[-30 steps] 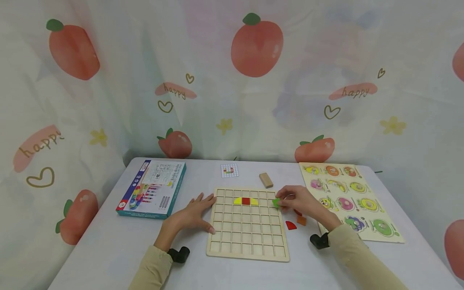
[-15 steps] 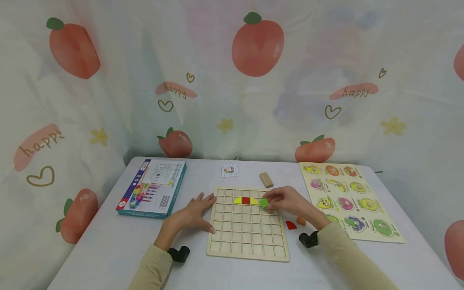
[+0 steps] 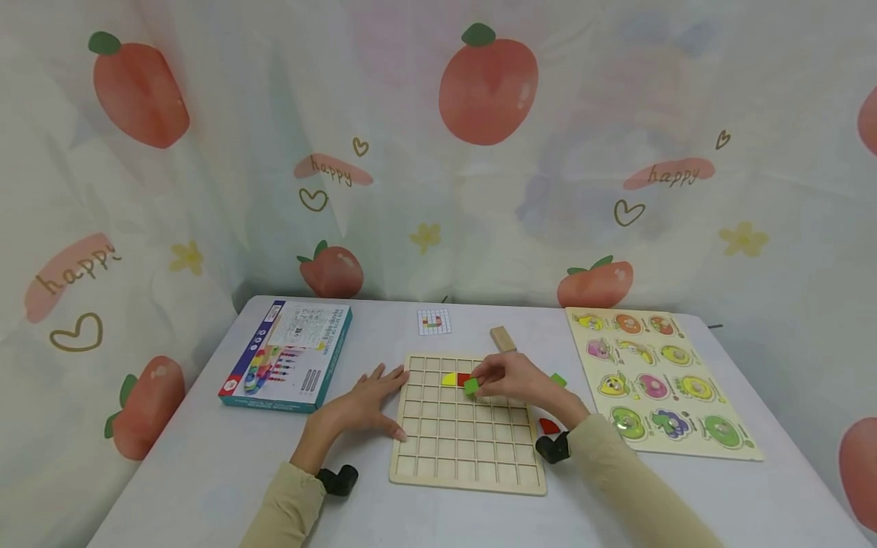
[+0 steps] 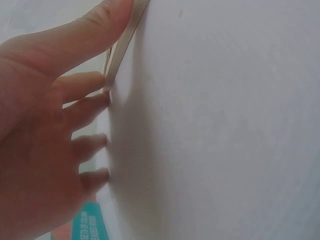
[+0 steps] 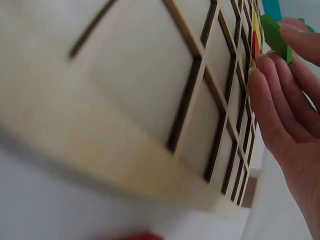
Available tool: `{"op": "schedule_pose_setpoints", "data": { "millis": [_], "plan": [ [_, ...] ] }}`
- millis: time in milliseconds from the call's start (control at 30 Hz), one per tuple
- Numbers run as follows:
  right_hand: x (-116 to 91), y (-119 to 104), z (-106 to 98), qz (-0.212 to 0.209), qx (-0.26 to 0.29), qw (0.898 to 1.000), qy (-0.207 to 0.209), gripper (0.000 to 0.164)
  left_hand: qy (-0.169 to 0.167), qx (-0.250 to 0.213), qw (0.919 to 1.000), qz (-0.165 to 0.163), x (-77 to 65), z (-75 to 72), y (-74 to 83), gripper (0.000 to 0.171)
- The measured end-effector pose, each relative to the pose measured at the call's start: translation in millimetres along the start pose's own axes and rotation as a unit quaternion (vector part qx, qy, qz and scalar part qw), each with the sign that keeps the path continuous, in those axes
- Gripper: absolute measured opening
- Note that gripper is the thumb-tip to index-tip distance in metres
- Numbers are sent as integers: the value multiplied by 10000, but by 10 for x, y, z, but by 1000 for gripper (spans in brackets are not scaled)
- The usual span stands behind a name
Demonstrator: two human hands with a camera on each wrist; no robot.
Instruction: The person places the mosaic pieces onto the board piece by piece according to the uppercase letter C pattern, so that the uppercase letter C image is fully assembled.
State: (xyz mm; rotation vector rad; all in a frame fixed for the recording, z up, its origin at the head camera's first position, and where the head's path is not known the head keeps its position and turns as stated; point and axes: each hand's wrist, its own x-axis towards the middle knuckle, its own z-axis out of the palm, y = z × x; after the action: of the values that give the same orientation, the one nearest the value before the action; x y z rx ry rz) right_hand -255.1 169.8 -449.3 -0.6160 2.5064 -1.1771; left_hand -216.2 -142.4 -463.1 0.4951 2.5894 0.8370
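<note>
My right hand [image 3: 517, 379] pinches a green square block [image 3: 470, 387] between thumb and fingertips, over the upper part of a wooden grid board [image 3: 466, 449]. The block is tilted, just below and right of a red square [image 3: 462, 378] set in the grid. Left of that red square lies a yellow quarter-round piece [image 3: 448, 379]. The yellow piece on its other side is hidden by my right hand in the head view. My left hand [image 3: 359, 407] rests at the board's left edge, fingers spread, thumb [image 4: 117, 17] touching the rim.
Right of the board lie a red quarter-round piece [image 3: 549, 426] and another green piece [image 3: 558, 379]. Behind it are a small pattern card [image 3: 435, 322] and a plain wooden block [image 3: 502, 339]. A toy box [image 3: 288, 358] stands left, a fruit puzzle board [image 3: 658, 380] right.
My right hand has carried the green block leftward from the board's right edge to near the red square. The other green piece has come into view. My left hand has stayed put.
</note>
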Motion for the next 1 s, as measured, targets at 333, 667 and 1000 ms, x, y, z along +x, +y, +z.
{"op": "schedule_pose_setpoints", "data": {
  "millis": [333, 667, 1000],
  "plan": [
    [88, -122, 132, -66, -82, 9998, -163, 26, -20, -41, 10000, -53, -2, -4, 22, 107],
    [192, -189, 248, -317, -527, 9978, -228, 22, -28, -73, 9999, -97, -11, 24, 13, 107],
    [242, -212, 271, -585, -965, 9931, -324, 22, -45, -20, 9999, -125, 4, 11, 4, 107]
  ]
}}
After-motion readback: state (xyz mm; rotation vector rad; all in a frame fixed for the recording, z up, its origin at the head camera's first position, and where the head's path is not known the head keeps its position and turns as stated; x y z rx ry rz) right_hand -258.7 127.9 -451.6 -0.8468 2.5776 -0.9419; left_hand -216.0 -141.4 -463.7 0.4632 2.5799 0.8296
